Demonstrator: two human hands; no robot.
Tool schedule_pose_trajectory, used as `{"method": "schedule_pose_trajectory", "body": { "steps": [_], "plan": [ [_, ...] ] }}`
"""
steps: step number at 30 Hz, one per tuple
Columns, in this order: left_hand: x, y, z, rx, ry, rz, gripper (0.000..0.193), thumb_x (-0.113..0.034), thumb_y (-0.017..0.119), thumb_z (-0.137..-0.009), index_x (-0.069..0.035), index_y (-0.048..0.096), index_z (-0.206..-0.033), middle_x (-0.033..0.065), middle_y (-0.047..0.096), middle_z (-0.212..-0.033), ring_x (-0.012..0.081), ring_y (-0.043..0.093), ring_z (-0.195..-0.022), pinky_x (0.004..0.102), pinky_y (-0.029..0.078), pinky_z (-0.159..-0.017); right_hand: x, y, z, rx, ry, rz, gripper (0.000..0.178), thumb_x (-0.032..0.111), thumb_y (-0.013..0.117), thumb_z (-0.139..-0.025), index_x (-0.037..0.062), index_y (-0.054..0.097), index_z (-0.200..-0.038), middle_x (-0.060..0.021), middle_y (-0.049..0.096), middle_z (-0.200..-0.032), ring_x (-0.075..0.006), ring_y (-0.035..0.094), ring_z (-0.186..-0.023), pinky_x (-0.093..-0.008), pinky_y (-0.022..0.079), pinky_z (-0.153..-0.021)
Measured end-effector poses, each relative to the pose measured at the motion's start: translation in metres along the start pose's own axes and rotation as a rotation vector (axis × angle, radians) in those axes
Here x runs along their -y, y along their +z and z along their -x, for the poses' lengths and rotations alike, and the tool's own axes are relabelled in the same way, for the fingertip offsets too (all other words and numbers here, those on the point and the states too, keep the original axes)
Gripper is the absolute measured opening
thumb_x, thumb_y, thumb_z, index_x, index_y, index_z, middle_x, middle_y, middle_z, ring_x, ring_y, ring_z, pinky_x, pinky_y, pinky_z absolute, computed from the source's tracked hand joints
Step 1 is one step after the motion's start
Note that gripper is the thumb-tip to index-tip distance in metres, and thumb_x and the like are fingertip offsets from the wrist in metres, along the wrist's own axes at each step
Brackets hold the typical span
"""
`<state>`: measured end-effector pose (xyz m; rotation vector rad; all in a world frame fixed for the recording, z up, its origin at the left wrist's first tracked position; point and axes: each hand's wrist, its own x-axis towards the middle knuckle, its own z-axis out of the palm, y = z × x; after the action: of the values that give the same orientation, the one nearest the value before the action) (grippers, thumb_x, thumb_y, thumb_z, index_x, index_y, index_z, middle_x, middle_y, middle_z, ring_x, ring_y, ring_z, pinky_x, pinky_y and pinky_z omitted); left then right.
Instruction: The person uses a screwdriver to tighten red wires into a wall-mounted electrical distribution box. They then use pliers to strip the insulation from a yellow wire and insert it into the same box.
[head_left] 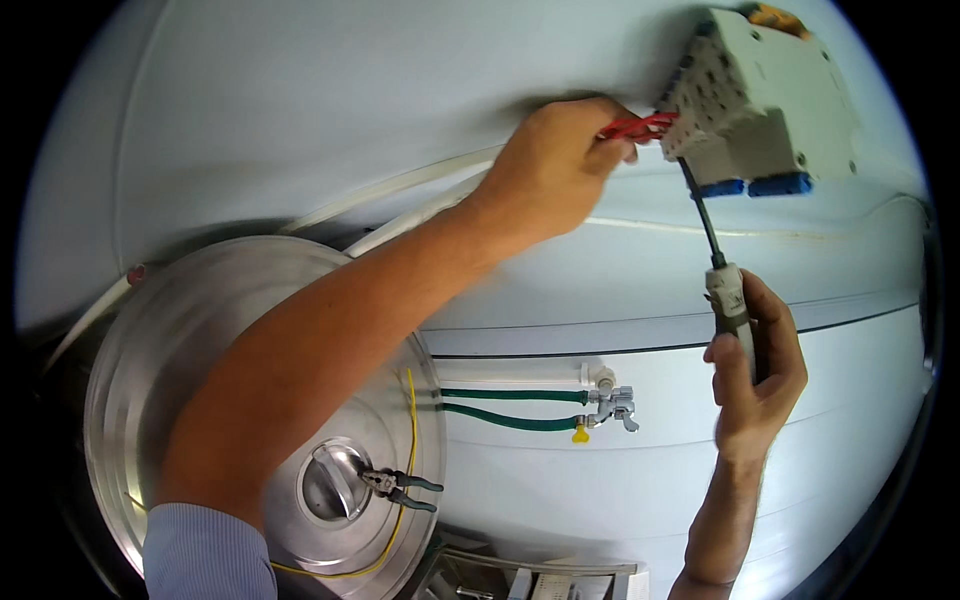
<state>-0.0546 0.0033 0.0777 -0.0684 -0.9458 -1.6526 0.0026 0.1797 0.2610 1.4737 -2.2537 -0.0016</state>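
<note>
Closed around a bunch of red wires, my left hand is raised beside a row of white circuit breakers on the wall. The wires' ends meet the breakers' terminal side; how far they go in cannot be made out. My right hand grips the light grey handle of a screwdriver from below. Its dark shaft points up, with the tip at the breakers' lower edge near the wires. Blue tabs show along the breakers' bottom.
Under my left forearm stands a round metal lid with pliers and a yellow wire on it. Green hoses run to a metal tap on the white wall. Pale cables cross the wall behind my arm.
</note>
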Motion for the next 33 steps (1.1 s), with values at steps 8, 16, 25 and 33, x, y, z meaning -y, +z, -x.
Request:
{"method": "schedule_pose_trajectory", "body": {
  "steps": [8,16,25,33],
  "plan": [
    [-0.002,0.023,0.001,-0.179,-0.083,0.082,0.018,-0.006,0.062,-0.093,0.002,0.071,-0.106,0.0045,0.072,-0.090,0.0088,0.058,-0.073,0.0248,0.048,-0.067,0.003,0.015,0.009,-0.096,-0.438,0.530,0.049,-0.009,0.065,-0.082,-0.0049,0.058,-0.130,-0.0197,0.068,-0.106,-0.0303,0.070,-0.088,-0.0347,0.058,-0.074],
    [0.003,0.022,0.001,-0.130,-0.036,0.083,0.014,-0.004,0.064,-0.093,0.003,0.071,-0.103,0.0053,0.073,-0.091,0.0076,0.056,-0.072,0.0232,0.047,-0.064,0.001,0.017,0.011,-0.115,-0.104,0.285,0.035,-0.005,0.069,-0.084,-0.0077,0.065,-0.118,-0.0168,0.070,-0.087,-0.0200,0.069,-0.068,-0.0274,0.054,-0.061],
    [0.008,0.022,0.000,-0.127,0.025,0.042,0.014,-0.007,0.064,-0.093,0.004,0.070,-0.101,0.0056,0.074,-0.093,0.0070,0.053,-0.069,0.0222,0.045,-0.063,0.020,0.037,0.022,-0.256,0.139,-0.027,0.032,0.003,0.068,-0.089,-0.0095,0.066,-0.118,-0.0116,0.071,-0.082,-0.0114,0.060,-0.062,-0.0239,0.049,-0.059],
    [0.000,0.029,0.004,-0.153,0.067,0.081,0.016,-0.010,0.065,-0.089,0.003,0.071,-0.097,0.0068,0.072,-0.081,0.0099,0.054,-0.065,0.0267,0.046,-0.063,0.022,0.016,0.017,-0.171,0.535,-0.646,0.038,0.018,0.063,-0.092,-0.0057,0.067,-0.121,-0.0091,0.071,-0.081,-0.0067,0.050,-0.051,-0.0211,0.038,-0.045]
  ]
}}
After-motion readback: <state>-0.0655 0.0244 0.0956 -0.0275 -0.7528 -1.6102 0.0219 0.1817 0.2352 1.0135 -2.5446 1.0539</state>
